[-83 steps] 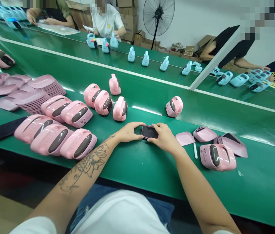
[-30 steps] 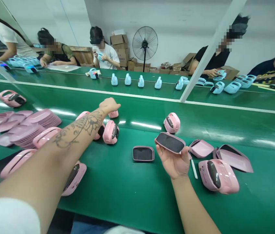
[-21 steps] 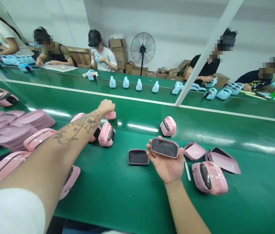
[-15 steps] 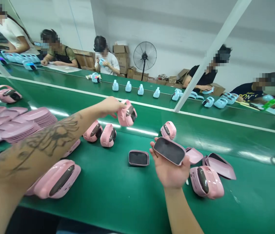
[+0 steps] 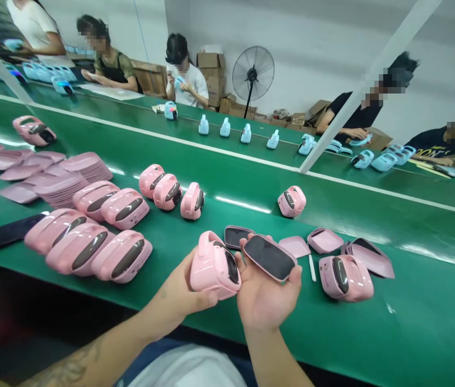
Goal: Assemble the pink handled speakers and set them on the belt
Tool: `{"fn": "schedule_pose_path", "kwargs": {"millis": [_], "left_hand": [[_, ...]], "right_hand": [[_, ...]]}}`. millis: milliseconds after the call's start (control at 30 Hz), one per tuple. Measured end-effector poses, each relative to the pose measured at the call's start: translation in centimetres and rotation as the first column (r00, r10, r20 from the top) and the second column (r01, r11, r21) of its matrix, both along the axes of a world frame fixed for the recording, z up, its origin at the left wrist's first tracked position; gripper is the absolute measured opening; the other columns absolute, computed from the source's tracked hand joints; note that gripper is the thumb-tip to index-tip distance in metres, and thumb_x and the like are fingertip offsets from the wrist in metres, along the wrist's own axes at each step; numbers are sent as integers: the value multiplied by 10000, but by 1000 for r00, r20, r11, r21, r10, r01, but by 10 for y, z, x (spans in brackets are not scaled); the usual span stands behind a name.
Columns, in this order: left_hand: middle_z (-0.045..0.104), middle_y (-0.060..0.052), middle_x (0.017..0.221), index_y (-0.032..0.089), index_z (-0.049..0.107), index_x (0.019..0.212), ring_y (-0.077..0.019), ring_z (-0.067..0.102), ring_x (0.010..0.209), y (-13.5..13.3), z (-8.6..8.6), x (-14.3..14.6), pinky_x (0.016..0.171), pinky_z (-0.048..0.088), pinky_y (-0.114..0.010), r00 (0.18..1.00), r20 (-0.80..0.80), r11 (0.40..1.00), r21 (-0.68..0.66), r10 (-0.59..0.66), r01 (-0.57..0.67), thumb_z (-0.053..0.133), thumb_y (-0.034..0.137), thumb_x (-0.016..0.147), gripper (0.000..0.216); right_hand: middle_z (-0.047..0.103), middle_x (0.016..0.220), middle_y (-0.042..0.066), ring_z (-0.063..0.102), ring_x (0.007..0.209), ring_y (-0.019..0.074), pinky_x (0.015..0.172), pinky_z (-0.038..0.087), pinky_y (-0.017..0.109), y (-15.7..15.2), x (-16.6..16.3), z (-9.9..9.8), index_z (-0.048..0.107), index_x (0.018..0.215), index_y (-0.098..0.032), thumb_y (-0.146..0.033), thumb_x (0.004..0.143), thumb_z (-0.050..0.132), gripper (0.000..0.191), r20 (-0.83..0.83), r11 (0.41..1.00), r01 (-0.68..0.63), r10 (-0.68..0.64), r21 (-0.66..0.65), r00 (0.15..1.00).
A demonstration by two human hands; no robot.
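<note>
My left hand (image 5: 189,293) grips a pink plastic device with a carrying handle (image 5: 213,269) by its lower side, its dark window facing right. Close beside it, my right hand (image 5: 268,298) is palm up, its fingers and thumb around a pink-rimmed panel with a dark face (image 5: 271,257). The device sits right against the edge of my right hand. Behind the fingers, a similar dark-faced panel (image 5: 237,235) lies on the green table (image 5: 171,252), partly hidden. To the right are a pink panel (image 5: 294,246), a thin white stick (image 5: 312,267) and another pink device (image 5: 344,279).
Several pink devices (image 5: 125,258) stand in rows at left, near stacked pink panels (image 5: 62,189). More pink panels (image 5: 370,259) lie at right. One pink device (image 5: 292,201) stands farther back. Across a white rail (image 5: 211,152), co-workers handle blue devices (image 5: 246,133). A slanted post (image 5: 332,129) rises at right.
My left hand has drawn the pink device back from the far side of the table, down beside my right hand. The right hand still holds the dark-faced panel. The view has shifted.
</note>
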State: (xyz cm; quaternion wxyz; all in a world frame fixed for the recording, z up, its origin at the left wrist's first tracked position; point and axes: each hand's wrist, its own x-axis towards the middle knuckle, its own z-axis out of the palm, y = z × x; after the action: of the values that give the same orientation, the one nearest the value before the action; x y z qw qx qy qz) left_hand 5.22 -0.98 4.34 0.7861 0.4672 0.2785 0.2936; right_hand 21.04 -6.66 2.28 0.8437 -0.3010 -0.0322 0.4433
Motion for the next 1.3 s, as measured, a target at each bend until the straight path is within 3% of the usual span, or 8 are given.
{"fn": "schedule_pose_path", "kwargs": {"millis": [133, 367, 433, 533, 633, 700, 933, 1300], "left_hand": [[720, -103, 1390, 234, 631, 1444, -350, 641, 1313, -9, -41, 1, 1063, 547, -383, 956, -12, 956, -15, 292, -292, 879, 543, 791, 764], [813, -141, 1051, 134, 741, 1292, -275, 757, 890, 3, -35, -10, 775, 620, -358, 988, -149, 916, -390, 37, -94, 788, 584, 872, 617], [813, -134, 964, 117, 771, 1214, -248, 744, 809, 4, -29, -11, 726, 603, -327, 980, -200, 916, -392, 8, -88, 833, 582, 834, 604], [796, -108, 862, 113, 801, 1079, -215, 710, 741, 6, -26, -13, 661, 554, -281, 971, -239, 919, -387, -23, -73, 877, 594, 781, 571], [779, -100, 827, 105, 805, 1011, -196, 679, 715, 13, -26, -14, 631, 518, -260, 969, -225, 921, -390, -103, 7, 915, 591, 727, 574], [790, -115, 888, 107, 798, 1054, -210, 690, 769, 16, -23, -14, 670, 530, -268, 969, -201, 918, -392, -142, 53, 936, 554, 703, 585], [749, -103, 1270, 227, 673, 1355, -286, 696, 1134, 12, -12, -10, 859, 562, -309, 992, -122, 979, -203, -42, 16, 936, 438, 734, 706], [716, -132, 1284, 216, 572, 1400, -293, 691, 1084, 8, -15, -8, 848, 584, -353, 983, -174, 987, -155, -55, 28, 1003, 421, 623, 911]], "right_hand": [[711, 1429, 106, 650, 1381, 356, 1303, 323, 648, -11, -5, -9, 678, 1315, -279, -730, 938, 460, 627, 39, 969, -244, 243, 46, 969], [506, 1667, 77, 526, 1515, 381, 1301, 340, 658, -36, -2, -53, 504, 1553, -368, -624, 774, 852, 891, 438, 901, -434, 388, 5, 811], [411, 1731, 86, 447, 1575, 368, 1311, 321, 642, -40, -1, -67, 392, 1630, -378, -579, 765, 898, 1022, 585, 883, -463, 414, -72, 698], [284, 1786, 109, 280, 1654, 373, 1337, 227, 644, -40, 5, -79, 269, 1694, -358, -536, 736, 936, 1181, 819, 853, -476, 422, -213, 389], [221, 1801, 115, 213, 1671, 385, 1342, 211, 644, -34, 16, -78, 196, 1715, -362, -490, 712, 958, 1266, 931, 870, -401, 352, -286, 100], [225, 1799, 112, 242, 1662, 382, 1332, 259, 639, -30, 21, -70, 145, 1720, -382, -454, 734, 946, 1272, 950, 881, -380, 312, -283, 15], [199, 1810, 78, 217, 1674, 371, 1333, 268, 650, -28, 23, -45, 135, 1721, -401, -341, 781, 915, 1223, 961, 899, -343, 271, -271, -50], [243, 1798, 69, 283, 1648, 398, 1322, 284, 670, -33, 27, -42, 175, 1717, -404, -309, 700, 980, 1301, 970, 898, -369, 236, -240, -56]]}}
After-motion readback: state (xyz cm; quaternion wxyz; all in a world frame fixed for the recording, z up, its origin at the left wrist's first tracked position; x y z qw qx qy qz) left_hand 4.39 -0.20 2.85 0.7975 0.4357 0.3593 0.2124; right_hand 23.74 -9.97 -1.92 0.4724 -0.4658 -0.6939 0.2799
